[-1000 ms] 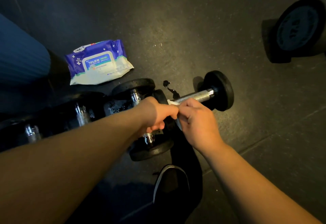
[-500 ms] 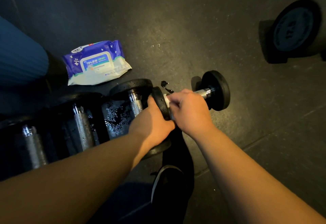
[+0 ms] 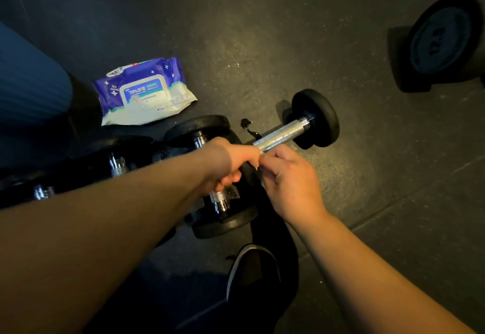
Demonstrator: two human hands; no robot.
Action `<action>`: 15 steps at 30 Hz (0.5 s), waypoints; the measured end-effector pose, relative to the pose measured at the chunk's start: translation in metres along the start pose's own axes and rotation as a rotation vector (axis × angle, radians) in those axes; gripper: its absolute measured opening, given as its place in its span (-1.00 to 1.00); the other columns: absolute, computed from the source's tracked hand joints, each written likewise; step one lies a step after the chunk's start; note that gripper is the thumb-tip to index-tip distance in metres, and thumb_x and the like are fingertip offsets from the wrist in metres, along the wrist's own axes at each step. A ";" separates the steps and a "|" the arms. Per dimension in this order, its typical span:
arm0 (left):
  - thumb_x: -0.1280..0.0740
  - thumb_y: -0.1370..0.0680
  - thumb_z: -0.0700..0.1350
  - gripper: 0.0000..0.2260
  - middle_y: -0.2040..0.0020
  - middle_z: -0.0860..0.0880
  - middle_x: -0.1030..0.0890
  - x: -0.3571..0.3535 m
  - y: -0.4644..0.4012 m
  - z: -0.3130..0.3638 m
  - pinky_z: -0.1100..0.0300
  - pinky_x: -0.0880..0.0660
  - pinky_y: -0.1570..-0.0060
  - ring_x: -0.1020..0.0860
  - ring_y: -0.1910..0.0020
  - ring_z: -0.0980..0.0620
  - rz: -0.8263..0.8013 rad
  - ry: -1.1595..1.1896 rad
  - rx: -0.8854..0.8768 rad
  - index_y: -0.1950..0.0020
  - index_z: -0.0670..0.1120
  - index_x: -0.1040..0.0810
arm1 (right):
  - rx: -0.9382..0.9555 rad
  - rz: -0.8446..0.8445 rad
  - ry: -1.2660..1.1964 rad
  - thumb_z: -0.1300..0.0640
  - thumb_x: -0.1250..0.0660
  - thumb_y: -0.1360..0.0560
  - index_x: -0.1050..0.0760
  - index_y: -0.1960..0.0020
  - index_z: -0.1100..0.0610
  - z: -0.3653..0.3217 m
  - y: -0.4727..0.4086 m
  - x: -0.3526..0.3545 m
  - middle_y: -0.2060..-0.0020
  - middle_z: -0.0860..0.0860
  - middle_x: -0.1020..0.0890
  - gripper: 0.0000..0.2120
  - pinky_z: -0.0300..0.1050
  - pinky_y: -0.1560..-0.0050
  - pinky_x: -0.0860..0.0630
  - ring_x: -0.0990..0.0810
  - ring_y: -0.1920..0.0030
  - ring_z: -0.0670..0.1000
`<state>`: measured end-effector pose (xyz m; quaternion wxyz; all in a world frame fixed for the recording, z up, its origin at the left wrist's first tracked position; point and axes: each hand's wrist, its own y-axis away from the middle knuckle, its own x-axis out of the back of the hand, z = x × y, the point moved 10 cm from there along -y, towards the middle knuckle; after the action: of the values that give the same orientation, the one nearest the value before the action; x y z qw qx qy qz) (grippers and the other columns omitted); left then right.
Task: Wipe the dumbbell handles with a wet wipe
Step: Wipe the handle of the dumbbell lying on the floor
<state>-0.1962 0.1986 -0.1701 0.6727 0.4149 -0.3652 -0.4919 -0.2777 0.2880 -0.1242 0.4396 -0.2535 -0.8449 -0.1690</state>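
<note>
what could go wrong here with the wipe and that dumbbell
1. Both hands, the left hand and the right hand, pinch only a sliver of white wipe near the dumbbell, so it could tear or slip out.
2. That dumbbell lies loose on the floor and might roll when rubbed.
3. The shoe sits close below the other dumbbells; a nudged one could roll onto it.
</note>
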 end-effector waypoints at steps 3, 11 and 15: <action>-0.33 -0.51 -0.07 -0.69 0.63 -0.04 -0.36 -0.001 0.001 0.000 0.37 -0.13 0.56 -0.21 0.69 0.08 -0.075 -0.014 0.036 0.38 -0.17 -0.42 | -0.015 0.041 -0.014 0.10 -0.18 -0.46 -0.62 0.07 0.04 -0.004 -0.005 0.001 0.20 -0.01 -0.52 -0.76 -0.05 0.35 -0.49 -0.54 0.27 0.08; -0.33 -0.54 0.05 -0.71 0.33 -0.12 -0.53 -0.013 0.006 -0.011 0.27 -0.28 0.59 -0.44 0.53 0.01 0.159 0.114 -0.165 -0.14 -0.08 -0.43 | -0.058 0.019 -0.072 0.29 -0.35 -0.43 -0.69 -0.11 -0.01 -0.002 -0.015 0.000 0.19 -0.11 -0.50 -0.66 -0.18 0.24 -0.41 -0.52 0.19 -0.05; -0.35 -0.41 0.18 -0.56 0.21 -0.05 -0.64 -0.010 0.009 -0.020 0.15 -0.53 0.39 -0.60 0.34 -0.08 0.316 0.066 -0.202 -0.23 0.08 -0.40 | -0.039 -0.002 -0.055 0.12 -0.28 -0.50 -0.67 -0.14 -0.08 0.001 -0.015 0.001 0.21 -0.16 -0.42 -0.71 -0.11 0.24 -0.47 -0.50 0.22 -0.05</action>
<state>-0.1777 0.2135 -0.1705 0.7913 0.2989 -0.3524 -0.4004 -0.2876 0.2761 -0.1254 0.4107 -0.2656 -0.8536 -0.1791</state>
